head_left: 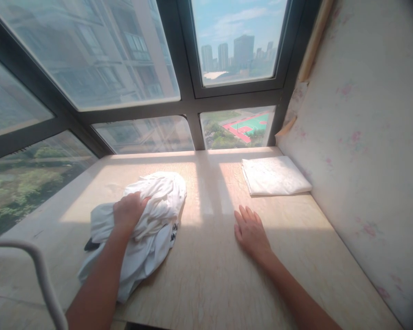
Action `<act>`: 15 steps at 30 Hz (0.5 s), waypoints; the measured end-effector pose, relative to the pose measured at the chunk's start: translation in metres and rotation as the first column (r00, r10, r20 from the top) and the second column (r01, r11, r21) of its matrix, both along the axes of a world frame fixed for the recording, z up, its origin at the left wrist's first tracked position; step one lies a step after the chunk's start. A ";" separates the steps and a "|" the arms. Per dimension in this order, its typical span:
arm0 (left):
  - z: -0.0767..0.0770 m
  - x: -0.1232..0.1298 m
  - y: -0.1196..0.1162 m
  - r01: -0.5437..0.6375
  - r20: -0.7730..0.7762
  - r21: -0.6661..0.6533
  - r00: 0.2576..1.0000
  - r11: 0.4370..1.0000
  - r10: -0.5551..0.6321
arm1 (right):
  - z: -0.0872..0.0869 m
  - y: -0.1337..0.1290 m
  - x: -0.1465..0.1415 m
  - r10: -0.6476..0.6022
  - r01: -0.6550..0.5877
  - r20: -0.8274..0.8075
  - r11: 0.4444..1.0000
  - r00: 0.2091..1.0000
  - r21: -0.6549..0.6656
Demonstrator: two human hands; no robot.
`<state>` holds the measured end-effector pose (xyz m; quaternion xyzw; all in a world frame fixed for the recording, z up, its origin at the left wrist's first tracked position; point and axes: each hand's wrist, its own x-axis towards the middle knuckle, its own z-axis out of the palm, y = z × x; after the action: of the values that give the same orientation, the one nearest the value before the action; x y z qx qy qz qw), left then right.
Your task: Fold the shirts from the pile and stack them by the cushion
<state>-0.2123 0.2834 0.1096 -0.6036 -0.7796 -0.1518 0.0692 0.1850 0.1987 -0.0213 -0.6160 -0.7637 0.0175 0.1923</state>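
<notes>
A crumpled white garment (158,197) lies bunched on the pale wood-grained ledge, with black marks along its right edge and a dark patch at its left. My left hand (130,211) is closed on the upper left part of its folds; the fingertips are hidden in the cloth. Over to the right, my right hand (250,230) is palm down on the ledge with its fingers stretched out, holding nothing. Beyond that hand, by the wall, sits a flat folded white cloth (275,176), apart from the fingers.
Dark-framed windows (189,103) rise behind and to the left of the ledge (206,275). A flower-patterned wall (358,160) bounds the right side, its covering torn near the frame. At the lower left, a curved white tube (41,266) stands in the foreground.
</notes>
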 end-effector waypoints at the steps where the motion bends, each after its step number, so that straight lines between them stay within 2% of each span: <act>1: 0.002 -0.001 -0.001 -0.015 0.023 0.031 1.000 0.999 0.014 | 0.001 0.000 0.000 0.000 0.000 0.001 1.000 1.000 0.003; 6: 0.030 -0.007 -0.007 -0.099 0.201 0.259 0.978 0.961 0.047 | 0.001 0.001 0.000 -0.003 0.003 -0.013 1.000 1.000 0.002; 8: 0.046 -0.001 -0.008 -0.135 0.268 0.359 0.963 0.924 0.037 | 0.001 0.001 0.000 0.001 -0.002 -0.021 1.000 1.000 -0.009; 10: 0.064 0.014 -0.010 -0.139 0.366 0.459 0.929 0.878 -0.045 | 0.001 0.002 0.001 0.003 -0.003 -0.022 1.000 1.000 -0.010; 11: 0.074 0.026 -0.011 -0.132 0.440 0.515 0.888 0.847 -0.130 | 0.001 0.002 0.001 0.002 -0.002 -0.019 1.000 1.000 -0.008; 13: 0.096 0.053 -0.018 -0.143 0.587 0.630 0.732 0.764 -0.347 | 0.001 0.002 0.001 -0.001 0.001 -0.012 1.000 1.000 0.000; 14: 0.107 0.068 -0.023 -0.163 0.626 0.663 0.656 0.731 -0.422 | 0.001 0.002 0.001 -0.004 0.004 -0.009 1.000 1.000 0.002; 15: 0.118 0.083 -0.030 -0.184 0.643 0.682 0.613 0.708 -0.460 | 0.002 0.001 0.001 -0.004 0.004 -0.006 1.000 1.000 0.001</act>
<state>-0.1294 0.2539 0.2277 -0.4677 -0.5592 -0.6811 -0.0679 0.1856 0.2001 -0.0194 -0.6172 -0.7621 0.0186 0.1950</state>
